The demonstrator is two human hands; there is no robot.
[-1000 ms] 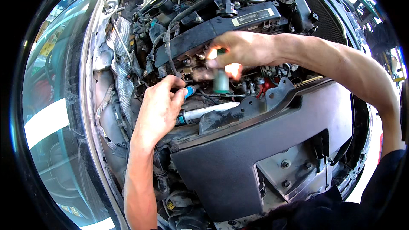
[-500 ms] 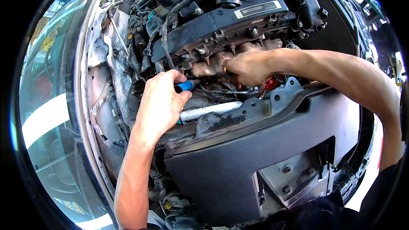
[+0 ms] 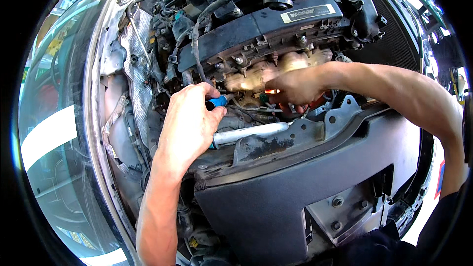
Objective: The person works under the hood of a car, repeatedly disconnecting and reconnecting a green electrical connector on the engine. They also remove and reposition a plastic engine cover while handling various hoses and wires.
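Note:
My left hand (image 3: 189, 118) pinches a short blue cylinder (image 3: 217, 102) with a dark, open-looking end between thumb and fingers. It is beside the engine, left of the exhaust manifold (image 3: 256, 75). My right hand (image 3: 301, 87) is closed in front of the manifold. A small bright orange-white glow (image 3: 271, 91) shows at its fingers, and the manifold metal near it is lit. The lamp's body is mostly hidden by the hand, which is a little blurred. Below my left hand lies a silver tube (image 3: 253, 133) with a teal end.
The black engine cover (image 3: 221, 44) with a pale label rises behind my hands. A perforated metal bracket (image 3: 315, 125) and a broad dark panel (image 3: 305, 177) lie nearer me. The windshield (image 3: 54, 133) stands at the left, and the radiator (image 3: 394, 39) is at the far right.
A glow now shows at my right fingers and lights the manifold. The right hand has shifted slightly right and down. My left hand still pinches the blue cylinder. The whole view has shifted a little.

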